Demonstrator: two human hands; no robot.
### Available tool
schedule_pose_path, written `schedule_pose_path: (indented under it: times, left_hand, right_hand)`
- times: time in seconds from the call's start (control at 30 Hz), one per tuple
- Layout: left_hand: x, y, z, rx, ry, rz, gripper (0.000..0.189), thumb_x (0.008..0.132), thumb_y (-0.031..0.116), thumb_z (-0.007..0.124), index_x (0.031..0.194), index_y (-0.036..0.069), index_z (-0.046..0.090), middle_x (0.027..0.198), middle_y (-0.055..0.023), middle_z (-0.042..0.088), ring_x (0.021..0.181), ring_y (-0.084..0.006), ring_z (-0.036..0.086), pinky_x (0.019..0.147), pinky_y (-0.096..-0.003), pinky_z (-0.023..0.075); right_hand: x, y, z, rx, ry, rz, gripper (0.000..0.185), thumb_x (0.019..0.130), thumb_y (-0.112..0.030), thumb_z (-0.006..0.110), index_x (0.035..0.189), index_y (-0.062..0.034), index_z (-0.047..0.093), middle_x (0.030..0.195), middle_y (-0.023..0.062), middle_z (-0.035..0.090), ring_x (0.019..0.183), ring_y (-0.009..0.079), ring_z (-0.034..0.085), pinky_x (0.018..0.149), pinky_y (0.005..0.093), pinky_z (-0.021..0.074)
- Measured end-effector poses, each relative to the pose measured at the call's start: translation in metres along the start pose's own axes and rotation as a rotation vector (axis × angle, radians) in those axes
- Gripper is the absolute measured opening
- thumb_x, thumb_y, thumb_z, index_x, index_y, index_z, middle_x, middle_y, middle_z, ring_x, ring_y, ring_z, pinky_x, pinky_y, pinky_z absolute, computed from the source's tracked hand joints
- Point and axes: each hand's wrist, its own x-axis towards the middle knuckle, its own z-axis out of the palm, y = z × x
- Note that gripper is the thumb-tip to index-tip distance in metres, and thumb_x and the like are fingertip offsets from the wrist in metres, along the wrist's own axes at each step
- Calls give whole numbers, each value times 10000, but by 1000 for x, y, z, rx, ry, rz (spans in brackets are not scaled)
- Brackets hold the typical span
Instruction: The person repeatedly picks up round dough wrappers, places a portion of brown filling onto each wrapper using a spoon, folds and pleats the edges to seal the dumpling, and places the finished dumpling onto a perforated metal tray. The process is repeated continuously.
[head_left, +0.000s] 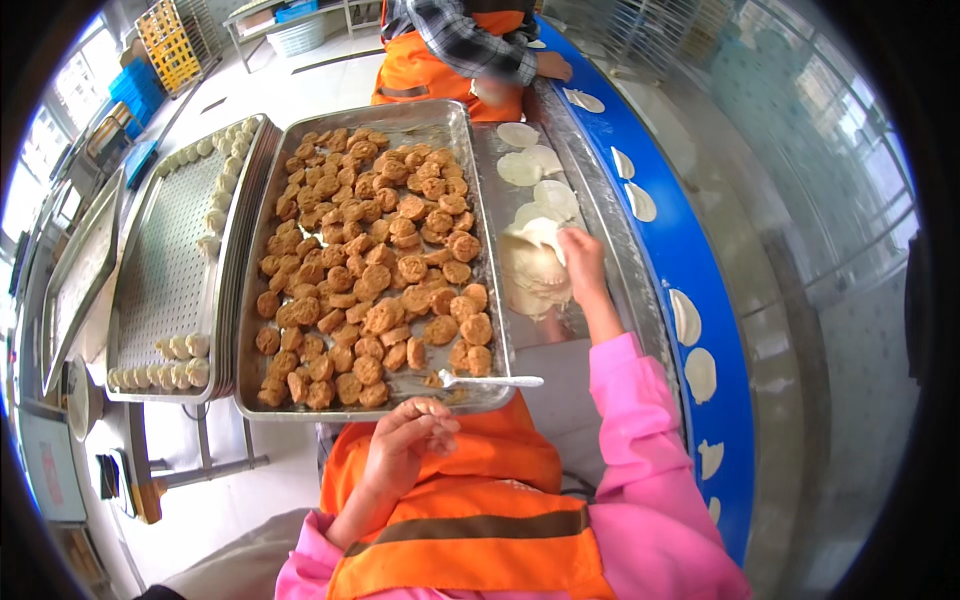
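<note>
My right hand pinches the edge of a thin round dough wrapper, lifted over a stack of wrappers on the metal worktop. More wrappers lie farther along it. My left hand is in front of the near rim of a large metal tray, its fingers curled together; whether anything is between them cannot be told. Many round brown filling pieces are spread in the tray. A white spoon-like utensil rests across the tray's near right corner.
Left of the filling tray, stacked perforated trays hold small shaped dough pieces. On the right runs a blue conveyor belt with scattered dough wrappers. A co-worker in an orange apron is beyond the tray.
</note>
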Motion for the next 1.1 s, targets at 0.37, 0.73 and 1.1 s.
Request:
schedule_pose_path:
  times: [0.37, 0.73, 1.1]
  left_hand:
    - [7, 3, 8, 5, -24, -13, 133, 849, 98, 466, 935, 17, 527, 844, -94, 608, 684, -168, 599, 599, -242, 464]
    - [12, 3, 12, 9, -55, -20, 143, 851, 107, 473, 941, 7, 523, 830, -95, 609, 682, -160, 598, 594, -237, 464]
    - [12, 3, 16, 30, -55, -37, 150, 854, 118, 473, 948, 12, 523, 833, -88, 606, 691, -166, 598, 615, -242, 466]
  right_hand:
    - [17, -8, -9, 338, 20, 116, 206, 833, -174, 519, 875, 12, 598, 838, 94, 628, 755, 181, 614, 574, 294, 471]
    - [6, -25, -14, 96, -158, 68, 174, 829, -128, 526, 809, 34, 584, 689, -6, 551, 635, 59, 485, 552, 215, 386]
    - [-7, -16, 2, -83, -306, -33, 148, 810, -129, 531, 803, 3, 597, 661, 40, 569, 593, 102, 515, 535, 250, 404]
